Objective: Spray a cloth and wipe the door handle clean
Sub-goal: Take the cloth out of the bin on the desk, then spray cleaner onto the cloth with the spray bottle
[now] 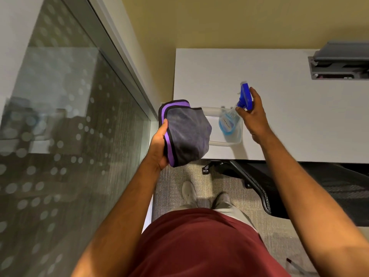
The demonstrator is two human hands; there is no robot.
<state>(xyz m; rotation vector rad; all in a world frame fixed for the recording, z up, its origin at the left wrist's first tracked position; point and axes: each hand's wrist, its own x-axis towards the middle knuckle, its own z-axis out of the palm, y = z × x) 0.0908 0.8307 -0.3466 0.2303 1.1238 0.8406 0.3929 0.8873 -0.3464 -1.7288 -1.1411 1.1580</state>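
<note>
My left hand grips a folded grey cloth with a purple and black border, held up in front of the white desk's near left corner. My right hand is closed around the neck of a clear spray bottle with a blue trigger head. Blue liquid shows in the bottle's body, which hangs just over a clear plastic tray on the desk. The nozzle points away from me. No door handle is in view.
A frosted, dotted glass wall runs along the left. The white desk carries a grey cable box at its far right. A black mesh office chair is tucked under the desk. My feet stand on carpet.
</note>
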